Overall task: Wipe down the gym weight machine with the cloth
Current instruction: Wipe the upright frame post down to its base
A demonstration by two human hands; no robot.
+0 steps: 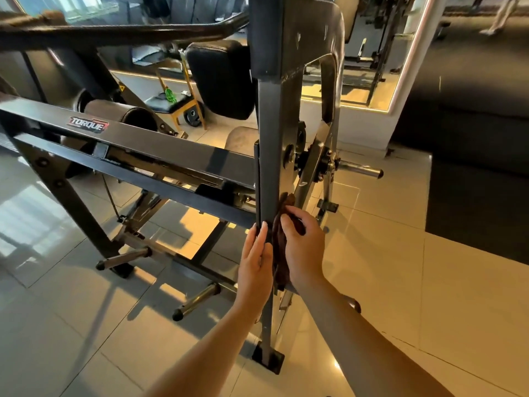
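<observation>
A black steel weight machine (160, 150) with a "TORQUE" label fills the left and centre. Its grey upright post (269, 156) runs down to a foot plate on the tiles. My left hand (256, 262) lies flat with straight fingers against the left face of this post. A dark brown cloth (282, 253) is bunched against the post's right side. My right hand (303, 247) grips the cloth with curled fingers and holds it to the post. Part of the cloth is hidden behind my right hand.
Chrome plate pegs stick out at the right (360, 171) and low near the floor (197, 300), (123, 257). A black pad (221, 78) and a yellow-framed bench (171, 106) stand behind. A mirror wall (372, 53) is at the back, a dark mat (481, 202) to the right.
</observation>
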